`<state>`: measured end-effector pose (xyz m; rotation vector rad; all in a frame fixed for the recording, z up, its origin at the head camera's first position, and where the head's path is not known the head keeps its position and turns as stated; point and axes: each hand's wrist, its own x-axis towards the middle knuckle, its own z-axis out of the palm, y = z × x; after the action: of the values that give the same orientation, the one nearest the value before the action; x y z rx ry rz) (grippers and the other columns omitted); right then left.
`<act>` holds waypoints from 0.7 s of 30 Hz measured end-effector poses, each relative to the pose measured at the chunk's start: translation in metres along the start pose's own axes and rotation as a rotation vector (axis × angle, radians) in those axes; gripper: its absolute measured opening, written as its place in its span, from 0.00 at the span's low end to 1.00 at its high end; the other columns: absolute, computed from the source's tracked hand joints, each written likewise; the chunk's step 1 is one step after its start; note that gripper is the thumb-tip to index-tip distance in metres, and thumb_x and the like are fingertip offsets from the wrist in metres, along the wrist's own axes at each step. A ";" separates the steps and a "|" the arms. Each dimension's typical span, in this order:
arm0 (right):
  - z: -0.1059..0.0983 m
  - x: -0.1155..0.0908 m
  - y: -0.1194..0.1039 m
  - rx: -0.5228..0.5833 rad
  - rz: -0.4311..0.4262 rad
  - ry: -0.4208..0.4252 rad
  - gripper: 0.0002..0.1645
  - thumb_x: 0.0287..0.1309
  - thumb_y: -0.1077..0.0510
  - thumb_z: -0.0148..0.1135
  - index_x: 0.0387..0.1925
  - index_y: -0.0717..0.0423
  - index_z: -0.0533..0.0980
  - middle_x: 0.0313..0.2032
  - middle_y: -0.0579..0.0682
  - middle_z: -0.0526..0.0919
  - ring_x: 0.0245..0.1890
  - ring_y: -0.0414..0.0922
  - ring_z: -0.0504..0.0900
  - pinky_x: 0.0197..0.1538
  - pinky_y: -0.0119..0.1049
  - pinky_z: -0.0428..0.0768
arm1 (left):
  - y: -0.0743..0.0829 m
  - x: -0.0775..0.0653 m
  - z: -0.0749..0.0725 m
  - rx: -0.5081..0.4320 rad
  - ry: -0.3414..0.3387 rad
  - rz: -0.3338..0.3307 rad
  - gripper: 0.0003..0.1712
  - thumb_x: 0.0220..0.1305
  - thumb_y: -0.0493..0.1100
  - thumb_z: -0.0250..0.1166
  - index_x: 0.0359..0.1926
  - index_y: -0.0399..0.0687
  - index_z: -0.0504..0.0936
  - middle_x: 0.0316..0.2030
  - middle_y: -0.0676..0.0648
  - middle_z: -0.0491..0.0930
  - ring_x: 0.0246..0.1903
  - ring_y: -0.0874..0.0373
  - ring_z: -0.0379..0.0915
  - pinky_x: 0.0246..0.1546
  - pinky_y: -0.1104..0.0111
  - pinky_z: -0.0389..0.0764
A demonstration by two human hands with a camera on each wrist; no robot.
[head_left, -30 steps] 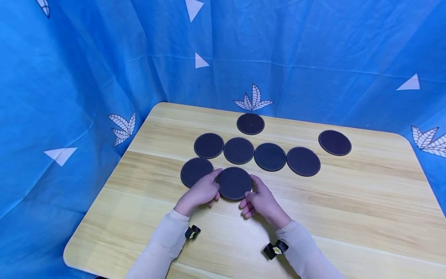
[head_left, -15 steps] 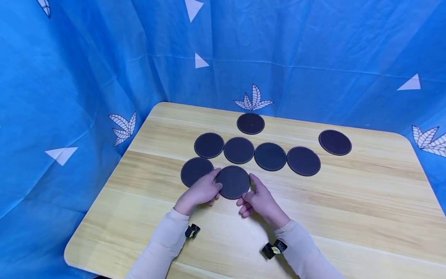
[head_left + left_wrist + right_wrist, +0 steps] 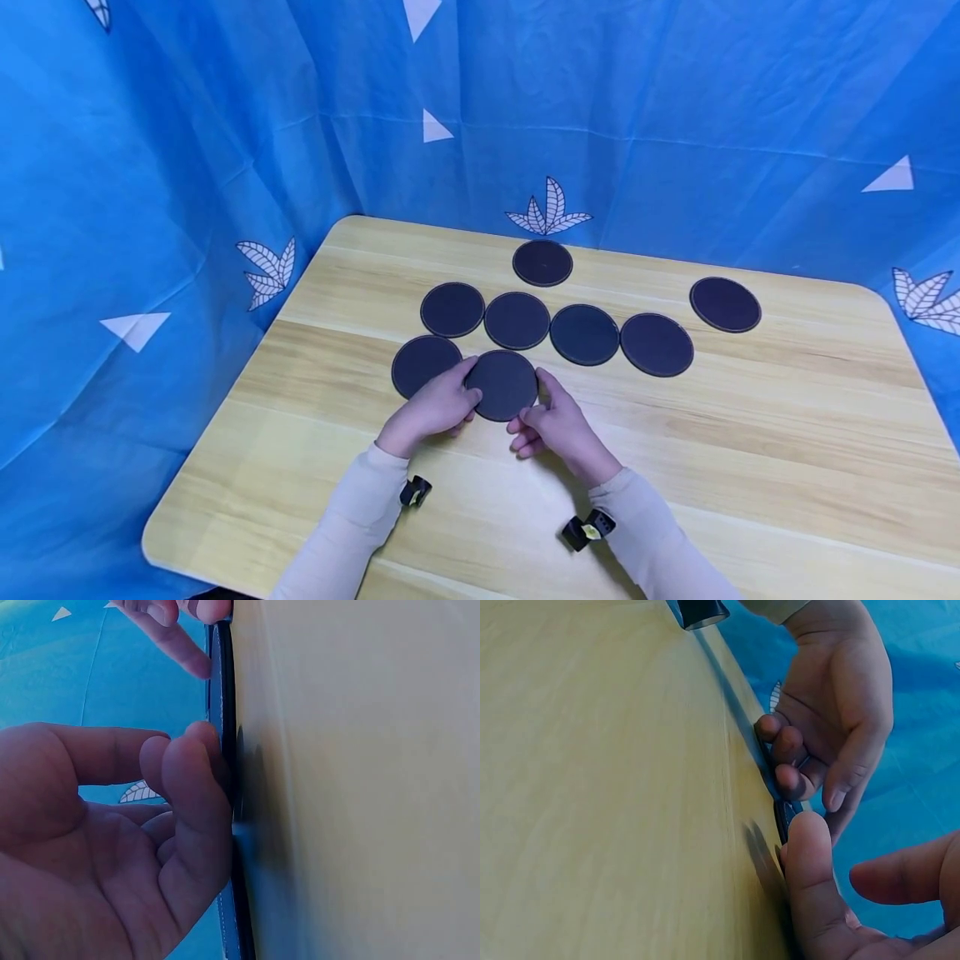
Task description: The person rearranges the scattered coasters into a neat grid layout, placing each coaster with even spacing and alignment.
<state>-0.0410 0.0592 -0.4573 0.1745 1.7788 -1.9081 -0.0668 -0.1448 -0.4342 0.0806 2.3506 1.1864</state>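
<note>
On the pale wooden desk (image 3: 750,467), the left hand (image 3: 435,408) and the right hand (image 3: 558,429) were gripping a flat, round, black disc (image 3: 504,385) from opposite edges. An uneven push, I feared, could shift the round, black left neighbour (image 3: 420,365) beside it.

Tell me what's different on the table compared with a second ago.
The dark disc between the hands has shifted slightly left and away from the person, closer to the disc on its left. The right hand moved left with it. Nothing was let go: that hand and the left hand stay at its edge. The other discs stayed put.
</note>
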 end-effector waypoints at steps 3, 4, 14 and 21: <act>0.001 0.001 0.001 0.005 0.001 0.004 0.50 0.67 0.73 0.48 0.80 0.58 0.34 0.29 0.62 0.84 0.20 0.48 0.83 0.28 0.43 0.86 | 0.000 0.000 -0.001 0.014 0.002 0.001 0.36 0.76 0.41 0.53 0.79 0.42 0.52 0.22 0.44 0.79 0.11 0.55 0.69 0.15 0.67 0.72; 0.001 0.001 0.000 0.006 0.000 0.006 0.50 0.67 0.74 0.49 0.80 0.58 0.35 0.29 0.62 0.84 0.20 0.48 0.83 0.28 0.44 0.86 | 0.000 0.000 -0.001 0.019 0.003 0.002 0.36 0.76 0.41 0.53 0.79 0.42 0.52 0.22 0.45 0.79 0.11 0.55 0.69 0.15 0.67 0.72; 0.002 0.001 -0.002 0.005 0.006 0.011 0.49 0.67 0.73 0.48 0.80 0.58 0.35 0.30 0.64 0.85 0.20 0.48 0.83 0.27 0.43 0.86 | -0.002 0.002 -0.003 0.043 0.003 0.011 0.36 0.76 0.43 0.54 0.79 0.44 0.53 0.21 0.47 0.79 0.10 0.55 0.69 0.15 0.67 0.71; 0.003 0.000 -0.004 -0.005 0.012 0.008 0.49 0.67 0.73 0.48 0.80 0.58 0.35 0.31 0.64 0.85 0.20 0.48 0.83 0.27 0.42 0.85 | 0.000 0.001 -0.005 0.046 -0.007 0.011 0.35 0.76 0.44 0.54 0.79 0.44 0.55 0.22 0.46 0.79 0.11 0.54 0.70 0.17 0.66 0.72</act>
<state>-0.0422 0.0559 -0.4533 0.1910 1.7837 -1.8968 -0.0698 -0.1482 -0.4322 0.1134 2.3749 1.1354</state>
